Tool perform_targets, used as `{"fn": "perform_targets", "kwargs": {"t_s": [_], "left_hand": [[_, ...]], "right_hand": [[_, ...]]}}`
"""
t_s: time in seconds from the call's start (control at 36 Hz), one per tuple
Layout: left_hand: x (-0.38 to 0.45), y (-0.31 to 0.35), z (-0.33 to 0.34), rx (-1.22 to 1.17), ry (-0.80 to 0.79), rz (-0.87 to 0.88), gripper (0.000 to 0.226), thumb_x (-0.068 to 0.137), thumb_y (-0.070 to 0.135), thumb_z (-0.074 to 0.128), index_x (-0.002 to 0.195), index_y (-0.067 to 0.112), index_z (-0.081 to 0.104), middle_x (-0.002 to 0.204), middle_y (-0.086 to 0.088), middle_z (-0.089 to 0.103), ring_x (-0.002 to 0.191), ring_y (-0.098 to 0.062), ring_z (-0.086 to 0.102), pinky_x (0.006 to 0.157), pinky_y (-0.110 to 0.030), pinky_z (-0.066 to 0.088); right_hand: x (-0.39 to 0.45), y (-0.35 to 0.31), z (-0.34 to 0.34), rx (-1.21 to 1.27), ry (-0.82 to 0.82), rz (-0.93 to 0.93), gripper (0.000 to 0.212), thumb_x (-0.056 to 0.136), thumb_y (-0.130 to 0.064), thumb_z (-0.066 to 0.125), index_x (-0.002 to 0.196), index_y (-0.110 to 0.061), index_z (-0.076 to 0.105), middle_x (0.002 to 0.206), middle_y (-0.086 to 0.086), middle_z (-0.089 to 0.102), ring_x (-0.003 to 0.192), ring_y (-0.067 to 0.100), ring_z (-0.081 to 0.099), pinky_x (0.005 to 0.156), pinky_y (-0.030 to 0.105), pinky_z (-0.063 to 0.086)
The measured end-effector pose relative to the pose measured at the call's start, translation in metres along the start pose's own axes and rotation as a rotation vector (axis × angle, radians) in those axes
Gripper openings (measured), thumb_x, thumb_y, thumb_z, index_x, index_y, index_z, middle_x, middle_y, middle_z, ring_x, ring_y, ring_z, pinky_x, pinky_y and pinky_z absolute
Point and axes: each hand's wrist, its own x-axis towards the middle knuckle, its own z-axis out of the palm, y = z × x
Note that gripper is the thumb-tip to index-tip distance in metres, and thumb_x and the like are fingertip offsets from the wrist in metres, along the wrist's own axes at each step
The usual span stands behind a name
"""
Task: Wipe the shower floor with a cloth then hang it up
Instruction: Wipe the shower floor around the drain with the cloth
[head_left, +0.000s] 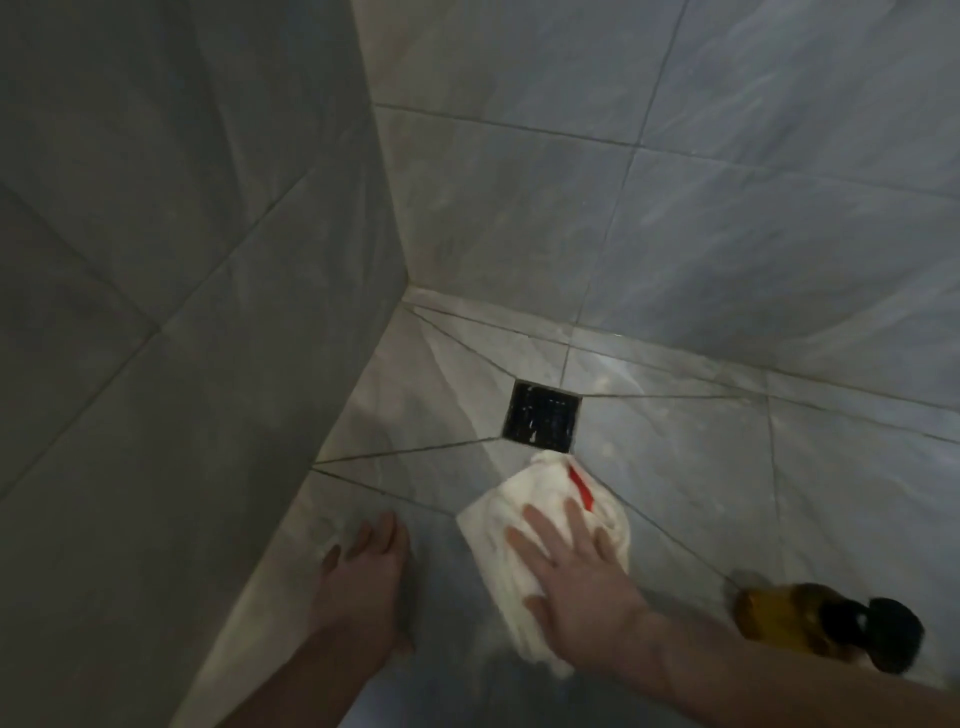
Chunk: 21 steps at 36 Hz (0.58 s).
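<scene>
A white cloth (511, 512) with a red stripe lies crumpled on the grey tiled shower floor (691, 467), just below the black square drain (540, 418). My right hand (576, 577) presses flat on the cloth with fingers spread, covering its lower right part. My left hand (363, 577) rests palm down on the floor tiles to the left of the cloth, near the left wall, with nothing in it.
Grey tiled walls (182, 312) meet in a corner behind the drain and close in the left and far sides. An amber bottle (779, 618) with a black cap lies on the floor at the lower right, close to my right forearm.
</scene>
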Motion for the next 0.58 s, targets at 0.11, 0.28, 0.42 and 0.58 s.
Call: {"fn": "perform_targets", "kwargs": {"t_s": [0.11, 0.28, 0.42, 0.58], "left_hand": [[0.000, 0.001, -0.002, -0.004, -0.029, -0.017, 0.128, 0.059, 0.040, 0.087, 0.154, 0.018, 0.005, 0.163, 0.004, 0.000, 0.149, -0.018, 0.010, 0.118, -0.043, 0.019], [0.002, 0.000, -0.002, 0.011, -0.016, -0.022, 0.129, 0.059, 0.040, 0.087, 0.154, 0.020, 0.003, 0.163, 0.006, -0.002, 0.149, -0.016, 0.011, 0.117, -0.042, 0.021], [0.001, 0.002, -0.004, 0.001, -0.024, -0.011, 0.133, 0.058, 0.045, 0.087, 0.154, 0.018, -0.001, 0.163, 0.004, -0.004, 0.149, -0.017, 0.007, 0.118, -0.042, 0.020], [-0.002, 0.004, -0.007, 0.001, -0.007, -0.002, 0.131, 0.060, 0.046, 0.085, 0.155, 0.019, -0.001, 0.163, 0.005, -0.004, 0.149, -0.016, 0.009, 0.118, -0.040, 0.020]], "right_hand": [[-0.007, 0.039, -0.003, 0.066, -0.070, 0.057, 0.071, 0.088, -0.055, 0.017, 0.154, -0.042, -0.006, 0.165, -0.007, -0.011, 0.149, 0.045, -0.007, 0.113, 0.068, 0.017], [0.044, 0.066, -0.036, 0.186, 0.014, 0.303, 0.066, 0.102, -0.046, 0.032, 0.156, -0.037, -0.005, 0.163, -0.010, -0.018, 0.148, 0.042, -0.013, 0.114, 0.068, 0.013], [0.038, 0.053, -0.023, 0.231, 0.072, 0.352, 0.066, 0.102, -0.045, 0.027, 0.156, -0.033, -0.010, 0.163, -0.005, -0.023, 0.147, 0.043, -0.017, 0.115, 0.066, 0.011], [-0.011, 0.050, 0.007, 0.240, -0.025, 0.280, 0.086, 0.088, -0.076, 0.020, 0.150, -0.037, -0.025, 0.157, -0.007, -0.037, 0.144, 0.042, -0.026, 0.116, 0.066, 0.009]]}}
